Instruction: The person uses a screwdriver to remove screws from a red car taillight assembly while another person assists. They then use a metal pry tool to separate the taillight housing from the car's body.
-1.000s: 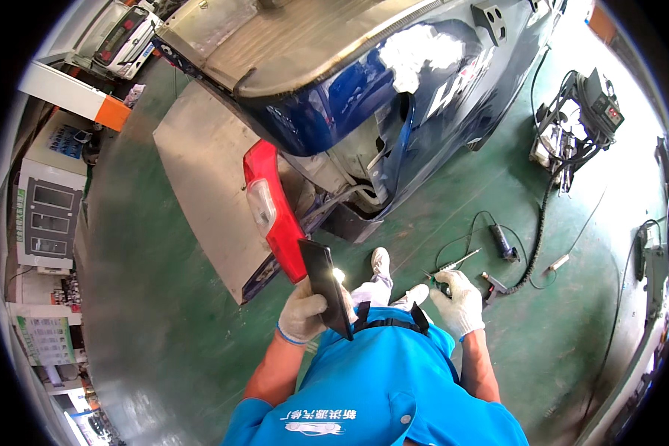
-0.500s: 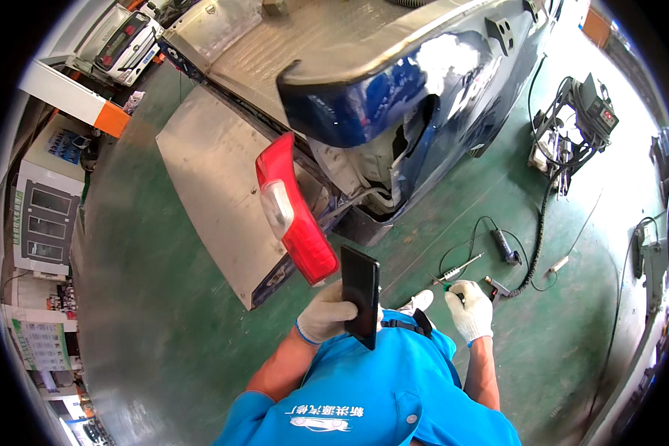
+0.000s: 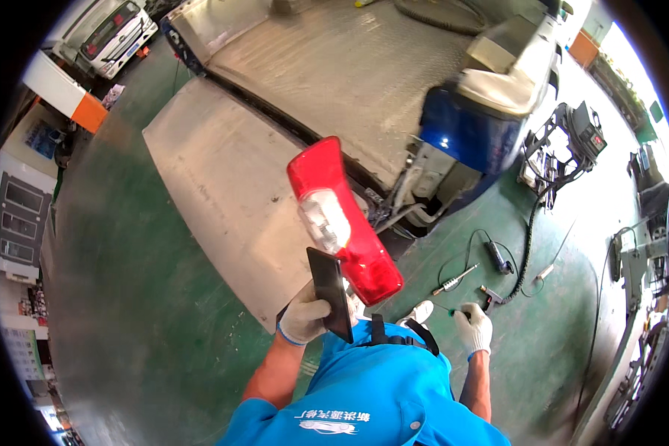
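My left hand [image 3: 305,318], in a white glove, is closed with its thumb across a flat black slab that looks like a smartphone [image 3: 331,293]. Right behind the slab stands a red tail light [image 3: 349,230] with a clear middle lens; gloved fingertips show by its lower end, but how they grip it is partly hidden. My right hand [image 3: 474,329], also gloved, is closed low on my right around a small screwdriver [image 3: 453,312], whose thin shaft points left and whose green end shows at the fingers.
A blue pickup bed [image 3: 349,82] with its tailgate [image 3: 223,193] lowered lies ahead. On the green floor to the right are a corded tool [image 3: 499,256], a white-and-metal tool [image 3: 455,281], a hose gun [image 3: 492,297] and a wheeled machine [image 3: 572,141]. A white truck [image 3: 111,37] stands far left.
The view has swung, showing more of the truck bed. The tail light has moved right and now sits behind the slab, overlapping it. My right hand stays low, still closed.
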The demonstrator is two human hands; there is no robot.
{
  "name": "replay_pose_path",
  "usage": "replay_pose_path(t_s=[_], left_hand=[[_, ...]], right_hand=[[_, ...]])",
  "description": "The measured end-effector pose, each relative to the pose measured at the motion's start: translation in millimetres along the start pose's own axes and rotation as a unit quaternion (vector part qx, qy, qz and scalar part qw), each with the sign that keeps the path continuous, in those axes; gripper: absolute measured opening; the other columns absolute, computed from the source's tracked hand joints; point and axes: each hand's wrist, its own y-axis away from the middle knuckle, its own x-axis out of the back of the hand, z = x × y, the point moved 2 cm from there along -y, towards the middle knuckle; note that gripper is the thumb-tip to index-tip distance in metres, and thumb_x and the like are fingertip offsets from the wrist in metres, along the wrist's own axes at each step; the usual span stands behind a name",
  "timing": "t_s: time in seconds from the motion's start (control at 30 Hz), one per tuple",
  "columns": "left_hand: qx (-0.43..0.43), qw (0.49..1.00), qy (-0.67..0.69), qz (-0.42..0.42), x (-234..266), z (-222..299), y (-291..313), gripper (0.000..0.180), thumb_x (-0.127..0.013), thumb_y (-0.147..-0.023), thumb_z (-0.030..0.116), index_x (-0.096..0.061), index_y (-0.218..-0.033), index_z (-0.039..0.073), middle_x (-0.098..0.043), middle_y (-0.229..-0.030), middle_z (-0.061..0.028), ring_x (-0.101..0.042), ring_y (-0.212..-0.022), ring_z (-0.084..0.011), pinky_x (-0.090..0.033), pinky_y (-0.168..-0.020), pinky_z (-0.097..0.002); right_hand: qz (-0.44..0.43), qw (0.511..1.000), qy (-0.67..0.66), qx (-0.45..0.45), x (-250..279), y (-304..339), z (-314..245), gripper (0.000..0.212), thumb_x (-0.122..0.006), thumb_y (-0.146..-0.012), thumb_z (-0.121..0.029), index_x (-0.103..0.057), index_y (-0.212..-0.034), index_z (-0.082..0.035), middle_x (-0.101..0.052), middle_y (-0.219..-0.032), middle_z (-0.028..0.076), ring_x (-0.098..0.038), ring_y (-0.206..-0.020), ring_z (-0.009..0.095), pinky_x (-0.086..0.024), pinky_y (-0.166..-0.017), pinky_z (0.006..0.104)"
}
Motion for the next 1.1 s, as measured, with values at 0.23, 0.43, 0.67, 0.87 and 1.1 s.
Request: replay_pose_path(t_s=[0.23,0.43,0.67,0.87,1.1], left_hand=[[0.028,0.999,-0.017,0.02,43,43,0,0.057,-0.075,-0.085,0.017,-0.048,-0.133,0.001,-0.066,-0.106,-0.0225,-0.069,-0.093,-0.0367,-0.056,-0.082,-0.0519],[-0.044,0.997,0.03,0.06,80,67,-5,0.048,-0.065,-0.09,0.006,-0.05,-0.136,0.0,-0.067,-0.107,-0.021,-0.069,-0.095,-0.0355,-0.058,-0.084,-0.0538],[-0.12,0.983,0.028,0.138,119,87,10,0.043,-0.062,-0.092,0.004,-0.052,-0.134,0.004,-0.067,-0.107,-0.0201,-0.07,-0.093,-0.034,-0.059,-0.084,-0.0517],[-0.132,0.976,0.064,0.158,138,78,10,0.048,-0.061,-0.092,0.003,-0.05,-0.138,0.003,-0.067,-0.106,-0.0201,-0.07,-0.093,-0.0334,-0.059,-0.084,-0.0497],[-0.138,0.972,0.114,0.155,164,64,10,0.052,-0.063,-0.088,-0.001,-0.05,-0.138,0.001,-0.066,-0.114,-0.0206,-0.07,-0.095,-0.0327,-0.061,-0.083,-0.0492]], right_hand=[[0.035,0.991,-0.02,-0.126,-13,45,-14,0.028,-0.072,-0.083,-0.025,-0.07,-0.101,-0.004,-0.073,-0.086,0.015,-0.071,-0.08,0.025,-0.054,-0.076,0.0348],[0.046,0.982,-0.039,-0.178,-24,54,-1,0.03,-0.073,-0.081,-0.026,-0.071,-0.1,-0.002,-0.073,-0.085,0.015,-0.071,-0.078,0.024,-0.054,-0.074,0.035],[0.044,0.974,-0.05,-0.214,-32,64,18,0.026,-0.073,-0.082,-0.022,-0.071,-0.097,-0.001,-0.071,-0.077,0.012,-0.067,-0.067,0.018,-0.054,-0.066,0.0327],[0.016,0.923,-0.179,-0.341,-29,80,48,0.031,-0.073,-0.079,-0.006,-0.067,-0.107,0.005,-0.068,-0.079,0.011,-0.066,-0.062,0.017,-0.056,-0.055,0.0308],[0.042,0.783,-0.36,-0.505,-22,137,141,0.016,-0.066,-0.086,-0.007,-0.064,-0.091,0.008,-0.066,-0.076,0.018,-0.067,-0.058,0.03,-0.057,-0.051,0.0392]])
